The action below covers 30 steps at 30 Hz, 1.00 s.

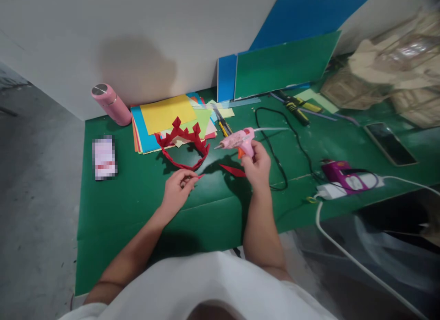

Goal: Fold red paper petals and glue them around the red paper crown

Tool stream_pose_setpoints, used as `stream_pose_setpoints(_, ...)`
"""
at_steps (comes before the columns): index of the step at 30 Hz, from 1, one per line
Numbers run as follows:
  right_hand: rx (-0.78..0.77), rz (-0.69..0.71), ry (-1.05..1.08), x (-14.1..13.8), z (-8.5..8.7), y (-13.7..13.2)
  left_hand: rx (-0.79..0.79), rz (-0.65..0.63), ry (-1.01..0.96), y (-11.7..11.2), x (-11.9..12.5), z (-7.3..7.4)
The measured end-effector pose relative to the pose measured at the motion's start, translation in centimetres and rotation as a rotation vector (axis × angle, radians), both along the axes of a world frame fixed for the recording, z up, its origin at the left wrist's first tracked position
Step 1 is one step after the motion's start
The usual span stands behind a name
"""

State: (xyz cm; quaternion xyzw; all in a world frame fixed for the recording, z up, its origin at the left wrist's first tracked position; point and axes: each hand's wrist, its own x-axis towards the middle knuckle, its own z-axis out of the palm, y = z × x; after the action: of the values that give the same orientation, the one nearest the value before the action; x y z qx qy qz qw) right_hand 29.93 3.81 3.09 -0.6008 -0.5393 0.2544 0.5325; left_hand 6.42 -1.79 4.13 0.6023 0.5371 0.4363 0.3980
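Note:
My right hand (258, 166) is wrapped around the handle of a pink glue gun (239, 140), its nozzle pointing left and a clear glue stick (271, 129) jutting from its back. Between the pinched fingers of my left hand (180, 187) is a small red paper piece (200, 176), mostly hidden by the fingers. Just beyond that hand stands a red paper crown (185, 164) with folded points along its band. A flat, pointed red paper piece (232, 170) lies on the green table below the glue gun.
Colored paper sheets (168, 116) are stacked behind the crown, near a pink bottle (112, 104). A phone (390, 143) and power strip (369, 181) lie right, with a black cable (302, 143) looping across the table. Pliers (297, 110) and leaning boards (285, 65) are at the back.

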Motion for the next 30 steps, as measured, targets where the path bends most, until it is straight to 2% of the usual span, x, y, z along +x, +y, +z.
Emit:
stream_pose_setpoints(2,0.017,0.055,0.001,-0.1,-0.1,-0.1,-0.038,0.072,-0.203,0.5,0.5,1.0)
stream_pose_setpoints(4,0.019,0.097,-0.003,-0.4,-0.1,-0.2,-0.021,0.108,-0.305,1.0,0.9,1.9)
stream_pose_setpoints(9,0.019,0.064,-0.069,-1.1,0.4,-0.4,0.047,0.062,-0.264,1.7,1.2,3.1)
stream_pose_setpoints(15,0.067,-0.013,-0.141,-1.3,0.8,-0.5,-0.074,0.055,-0.353,1.5,1.2,3.4)
stream_pose_setpoints(19,0.075,-0.047,-0.141,-1.4,0.7,-0.4,-0.094,0.059,-0.392,1.5,1.2,3.3)
stream_pose_setpoints(24,0.08,-0.052,-0.128,-1.6,0.4,-0.2,-0.038,0.04,-0.31,1.5,0.9,2.8)
stream_pose_setpoints(30,0.123,-0.039,-0.145,-1.6,0.6,-0.4,0.256,0.063,-0.016,1.6,0.1,3.2)
